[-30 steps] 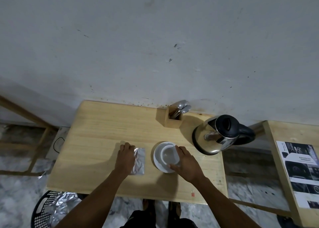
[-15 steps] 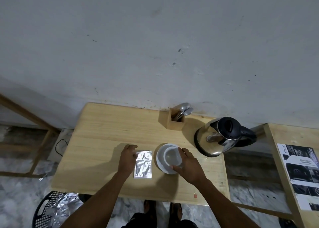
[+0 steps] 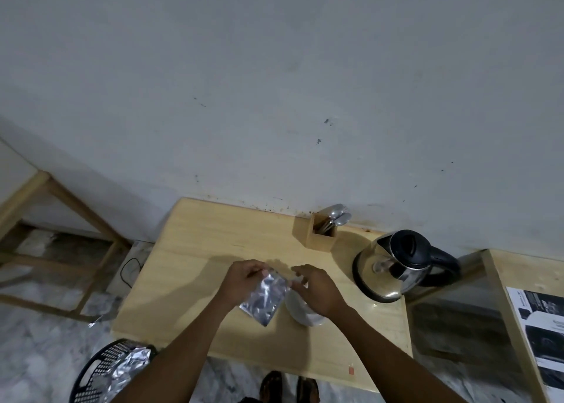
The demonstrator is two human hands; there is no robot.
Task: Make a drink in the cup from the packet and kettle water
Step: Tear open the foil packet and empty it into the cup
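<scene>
A silver foil packet [image 3: 264,298] is lifted off the wooden table [image 3: 195,250], tilted, its lower corner hanging down. My left hand [image 3: 242,280] pinches its top left corner. My right hand [image 3: 319,291] pinches its top right edge, directly over the white cup on its saucer [image 3: 302,312], so most of the cup is hidden. A steel kettle [image 3: 393,268] with a black lid and handle stands to the right of the cup.
A wooden holder [image 3: 317,234] with metal spoons stands at the table's back edge by the wall. A black basket [image 3: 103,372] with crumpled foil sits on the floor at the front left. A second table [image 3: 528,280] with printed paper stands on the right.
The packet lay flat on the table under my left hand; now both hands hold it in the air. My right hand has left the cup and moved to the packet.
</scene>
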